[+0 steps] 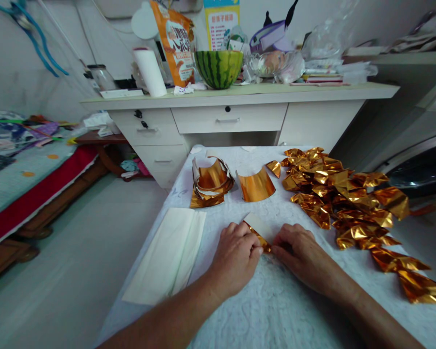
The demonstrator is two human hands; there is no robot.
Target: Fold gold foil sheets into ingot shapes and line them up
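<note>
Lying between the two hands, just above the worktop's [240,315] cloth, the foil piece [257,234] is the nearest thing to the fingers, touched from both sides. The left hand [236,254] has its fingers closed down over the gold edge, thumb and fingertips pressed near its lower corner; the right hand [301,252] has thumb and fingers drawn together at that same corner, though whether it truly pinches the foil I cannot tell. The gold edge slants from about half past ten, at the far end, to half past four, where the fingertips nearly meet. The left hand covers more of this edge, so it is the nearer one to its long side, while the right meets only the low end; the pale back opens towards twelve and one o'clock. Off at nine o'clock lie the white sheets [167,257]. Farther out, a curved foil sheet [256,186] lies near twelve, the heap of folded foil [327,179] spreads from one to three, and the coiled foil [212,179] sits between ten and eleven.
</note>
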